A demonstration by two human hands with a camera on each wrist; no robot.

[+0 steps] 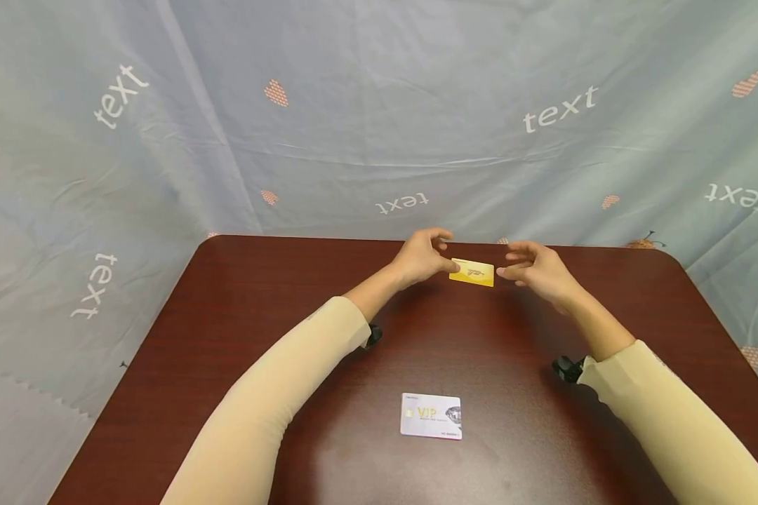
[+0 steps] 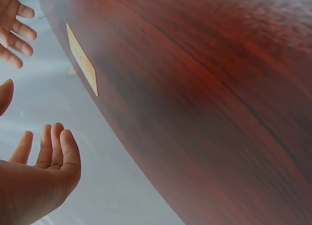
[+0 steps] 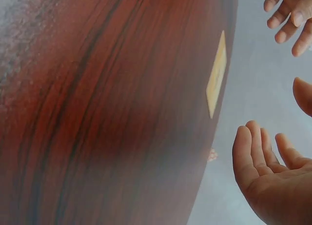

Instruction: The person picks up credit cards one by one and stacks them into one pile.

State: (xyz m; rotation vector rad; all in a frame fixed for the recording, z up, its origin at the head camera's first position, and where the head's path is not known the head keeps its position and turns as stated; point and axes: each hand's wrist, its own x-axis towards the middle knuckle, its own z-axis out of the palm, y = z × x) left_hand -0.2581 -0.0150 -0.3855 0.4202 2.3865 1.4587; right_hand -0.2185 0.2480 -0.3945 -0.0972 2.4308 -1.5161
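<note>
A yellow card (image 1: 474,273) lies on the dark red-brown table near its far edge; both wrist views show the card (image 2: 82,59) (image 3: 217,78) flat on the wood. My left hand (image 1: 422,258) hovers at its left side, the thumb overlapping the card's corner in the head view. On the other side, my right hand (image 1: 539,273) is held up with its thumb tip near the card's right end. In the wrist views, fingers of both hands are loosely bent, apart from the card, and hold nothing. Nearer to me lies a white VIP card (image 1: 431,417).
The wooden table (image 1: 278,280) has rounded far corners. Behind it hangs a grey-blue curtain (image 1: 354,126) printed with words and hearts. Dark straps with small devices sit at both wrists, by the cream sleeves (image 1: 290,379).
</note>
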